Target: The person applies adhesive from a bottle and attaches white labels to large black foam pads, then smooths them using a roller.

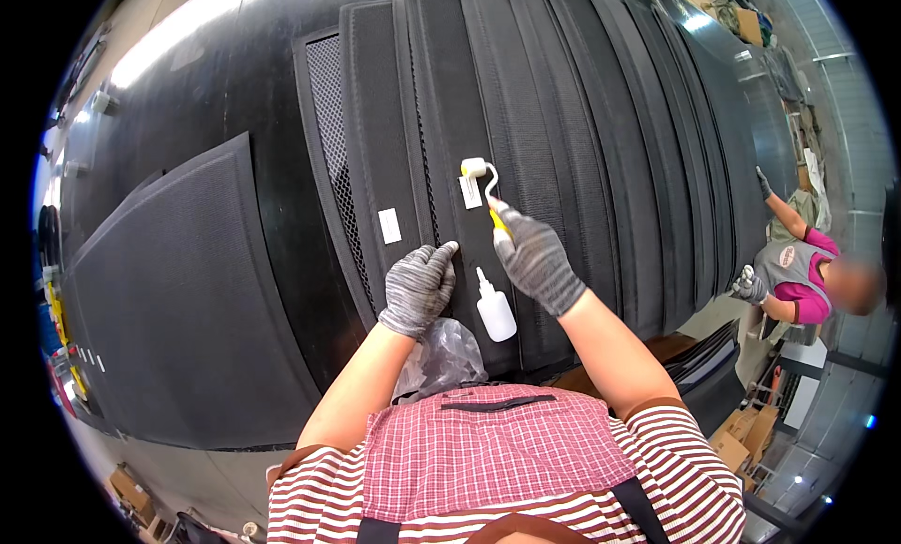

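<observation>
Here are two hands (541,262), one roller (476,168), one bottle (496,313).

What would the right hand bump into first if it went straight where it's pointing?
Besides the roller it holds, the right hand would probably meet the white label just ahead, though the hand's height is unclear.

Workshop or factory floor: broad glossy black worktable (206,84) bearing overlapping rows of long black textured panels (549,122); co-worker (793,262) in grey vest (775,270) alongside; brown cardboard boxes (751,433) near worktable.
</observation>
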The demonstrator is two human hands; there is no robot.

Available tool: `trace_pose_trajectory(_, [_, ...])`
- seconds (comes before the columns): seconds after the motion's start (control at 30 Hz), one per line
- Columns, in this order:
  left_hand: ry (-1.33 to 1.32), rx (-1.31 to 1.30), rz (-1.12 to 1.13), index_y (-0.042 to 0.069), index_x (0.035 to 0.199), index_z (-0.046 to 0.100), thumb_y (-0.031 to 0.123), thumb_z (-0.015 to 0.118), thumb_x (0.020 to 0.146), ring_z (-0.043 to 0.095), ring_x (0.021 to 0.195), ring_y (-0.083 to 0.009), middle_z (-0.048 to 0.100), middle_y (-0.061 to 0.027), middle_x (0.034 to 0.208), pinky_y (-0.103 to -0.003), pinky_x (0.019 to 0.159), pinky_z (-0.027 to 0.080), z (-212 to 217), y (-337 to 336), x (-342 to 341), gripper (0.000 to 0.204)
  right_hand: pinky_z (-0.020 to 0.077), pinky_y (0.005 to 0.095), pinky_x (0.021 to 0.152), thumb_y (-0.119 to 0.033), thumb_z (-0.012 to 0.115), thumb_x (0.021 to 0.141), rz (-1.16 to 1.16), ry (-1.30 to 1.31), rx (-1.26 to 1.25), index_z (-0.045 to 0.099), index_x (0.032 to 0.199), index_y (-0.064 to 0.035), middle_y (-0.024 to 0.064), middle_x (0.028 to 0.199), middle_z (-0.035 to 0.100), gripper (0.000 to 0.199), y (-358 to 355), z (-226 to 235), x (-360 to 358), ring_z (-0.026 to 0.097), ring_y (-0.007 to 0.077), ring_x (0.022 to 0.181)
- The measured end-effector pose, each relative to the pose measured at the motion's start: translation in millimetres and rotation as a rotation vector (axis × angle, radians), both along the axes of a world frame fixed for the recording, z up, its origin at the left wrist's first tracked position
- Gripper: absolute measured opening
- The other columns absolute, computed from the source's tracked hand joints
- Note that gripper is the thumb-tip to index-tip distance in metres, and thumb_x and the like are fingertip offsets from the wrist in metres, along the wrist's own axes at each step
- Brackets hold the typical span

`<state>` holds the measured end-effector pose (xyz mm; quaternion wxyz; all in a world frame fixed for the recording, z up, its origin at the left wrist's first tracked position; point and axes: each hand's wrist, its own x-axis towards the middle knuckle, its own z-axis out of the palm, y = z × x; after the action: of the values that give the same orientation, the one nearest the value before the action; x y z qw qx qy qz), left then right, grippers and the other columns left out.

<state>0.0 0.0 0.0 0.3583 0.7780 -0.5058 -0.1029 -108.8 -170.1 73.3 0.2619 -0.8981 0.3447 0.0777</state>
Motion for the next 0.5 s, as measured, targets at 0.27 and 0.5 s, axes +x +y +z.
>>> trace_pose_trajectory(0.27, [0.003,-0.005,0.010,0.012,0.109,0.068,0.011,0.063,0.085,0.062,0.070,-0.0304,0.061,-0.0091,0.079,-0.041,0.063,0.051,1,2,3,0.024,0.0539,0.0401,0.078,-0.010,0.051,0.093,0.123,-0.209,-0.053,0.052,0.135,-0.0006,0.0208,0.098,0.066,0.044,14,5,-16,0.065,0.0348,0.085])
trace_pose_trajectory(0.5, [0.004,0.003,0.012,0.011,0.110,0.067,0.012,0.063,0.085,0.062,0.071,-0.0295,0.060,-0.0092,0.080,-0.042,0.063,0.052,-3,1,-2,0.025,0.0528,0.0426,0.075,-0.011,0.054,0.092,0.118,-0.276,0.044,0.053,0.135,-0.0013,0.0207,0.091,0.065,0.044,41,34,-69,0.064,0.0358,0.082])
